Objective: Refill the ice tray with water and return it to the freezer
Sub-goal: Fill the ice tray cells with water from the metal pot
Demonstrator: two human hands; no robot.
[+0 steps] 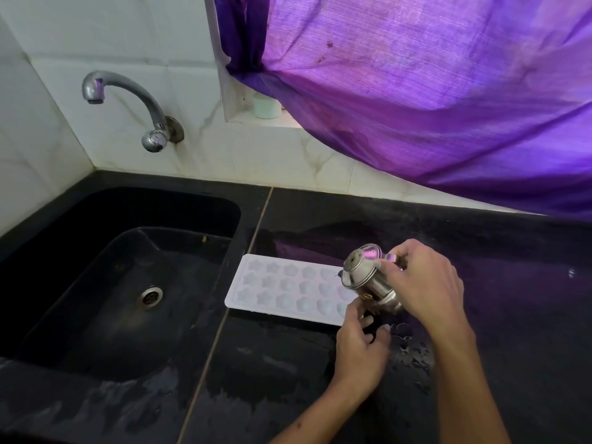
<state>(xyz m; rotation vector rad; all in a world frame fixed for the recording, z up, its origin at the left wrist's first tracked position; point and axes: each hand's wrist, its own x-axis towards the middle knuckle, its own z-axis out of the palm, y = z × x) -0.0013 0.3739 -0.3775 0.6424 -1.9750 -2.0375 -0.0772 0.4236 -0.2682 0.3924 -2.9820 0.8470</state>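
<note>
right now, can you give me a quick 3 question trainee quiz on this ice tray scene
1. True or false: the ice tray lies inside the sink.
2. What does the right hand hold? A) steel jug B) sponge C) glass
3. Fill in: the jug is tilted over the tray's ____ end.

Key:
1. False, it lies on the countertop beside the sink.
2. A
3. Right; the left hand is there at the tray's near edge.

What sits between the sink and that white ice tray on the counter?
In the head view, only bare black countertop, crossed by a thin pale seam line, separates the sink from the ice tray. Nothing stands on that strip.
</note>
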